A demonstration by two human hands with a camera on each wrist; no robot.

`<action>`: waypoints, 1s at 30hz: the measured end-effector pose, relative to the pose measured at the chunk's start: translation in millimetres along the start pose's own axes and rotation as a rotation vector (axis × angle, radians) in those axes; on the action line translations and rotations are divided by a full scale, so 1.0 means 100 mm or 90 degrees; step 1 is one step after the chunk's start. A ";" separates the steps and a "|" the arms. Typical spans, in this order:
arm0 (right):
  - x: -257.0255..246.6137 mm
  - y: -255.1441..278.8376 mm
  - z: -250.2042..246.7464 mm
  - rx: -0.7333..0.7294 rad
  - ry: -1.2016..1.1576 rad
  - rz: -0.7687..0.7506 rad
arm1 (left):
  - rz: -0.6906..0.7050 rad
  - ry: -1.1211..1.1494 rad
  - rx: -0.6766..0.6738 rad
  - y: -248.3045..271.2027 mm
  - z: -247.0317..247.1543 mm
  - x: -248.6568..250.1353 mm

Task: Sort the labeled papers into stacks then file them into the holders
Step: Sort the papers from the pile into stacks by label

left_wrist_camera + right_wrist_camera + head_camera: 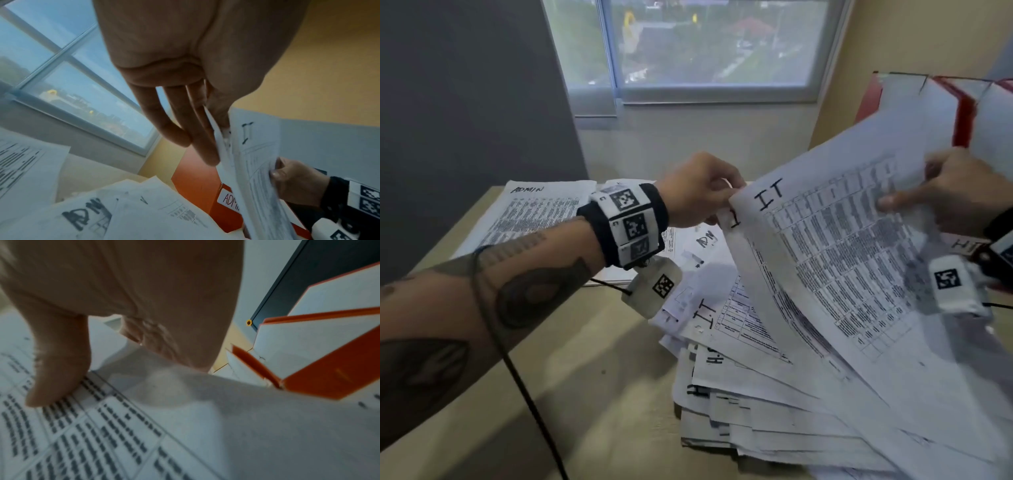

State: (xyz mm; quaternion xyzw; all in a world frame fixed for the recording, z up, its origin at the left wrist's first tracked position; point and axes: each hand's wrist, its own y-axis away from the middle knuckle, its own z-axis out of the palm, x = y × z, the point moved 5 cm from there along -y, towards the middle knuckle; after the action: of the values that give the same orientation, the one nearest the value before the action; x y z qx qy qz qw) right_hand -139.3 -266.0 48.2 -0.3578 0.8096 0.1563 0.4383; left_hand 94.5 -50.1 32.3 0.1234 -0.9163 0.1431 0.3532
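- Sheets marked IT [835, 253] hang lifted over the mixed pile [750, 394]; my left hand [698, 192] pinches their top corner, and my right hand [959, 195] clamps the far edge, thumb on top.
- I'd square the edges and check that every label matches before setting them apart from the ADMIN stack [530, 212].
- Red holders [962, 113] stand behind; I can't tell their contents.

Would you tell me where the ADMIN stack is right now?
In the head view, the ADMIN stack lies flat at the table's far left, behind the left hand.
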 end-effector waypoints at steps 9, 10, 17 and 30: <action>0.02 0.02 -0.01 -0.124 0.009 0.044 | 0.028 0.094 0.018 -0.01 0.24 -0.18; 0.04 0.06 0.09 -0.145 -0.014 0.061 | 0.031 0.119 0.015 -0.01 0.28 -0.17; 0.24 -0.03 0.44 -0.174 -0.153 0.125 | -0.024 0.288 0.101 0.03 0.34 -0.18; 0.32 -0.06 -0.24 -0.037 -0.045 0.106 | -0.332 -0.166 -0.238 0.27 0.55 -0.73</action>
State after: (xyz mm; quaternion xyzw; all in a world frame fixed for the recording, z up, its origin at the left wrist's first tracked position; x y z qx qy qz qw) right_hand -160.6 -298.1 36.4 -0.2963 0.8156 0.2282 0.4416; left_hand 104.7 -35.4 -61.8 0.3040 -0.9017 -0.1393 0.2741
